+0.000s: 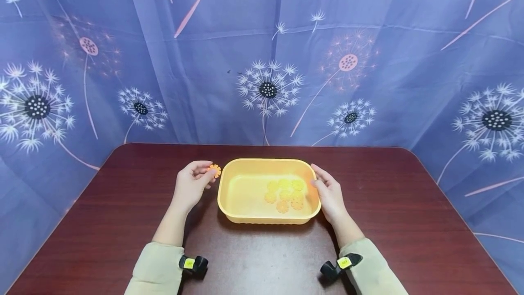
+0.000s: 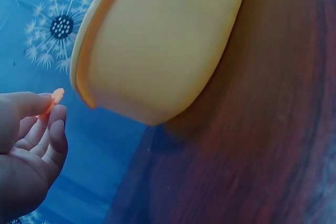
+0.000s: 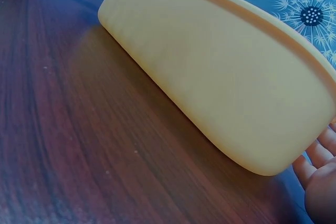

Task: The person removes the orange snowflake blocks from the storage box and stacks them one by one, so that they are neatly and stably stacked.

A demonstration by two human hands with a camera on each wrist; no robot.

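Note:
Between the thumb and fingers of my left hand (image 1: pixel 192 183) is an orange notched disc (image 1: pixel 214 170), shaped like a snowflake building piece. That hand is just left of a yellow plastic basin (image 1: pixel 266 220), at the height of its rim. In the left wrist view the disc (image 2: pixel 56 98) shows edge-on, pinched at the fingertips, apart from the basin wall (image 2: pixel 157 40). My right hand (image 1: pixel 330 195) grips the basin's right end, thumb over the rim and fingers along the outside. Several yellow and orange notched discs (image 1: pixel 285 195) lie inside, towards the basin's right half.
The basin stands on a dark red-brown wooden table (image 1: pixel 262 258) with rounded far corners. Behind the table hangs a blue curtain (image 1: pixel 204 81) printed with dandelions. A black strap with a small camera (image 1: pixel 194 264) sits on each sleeved wrist.

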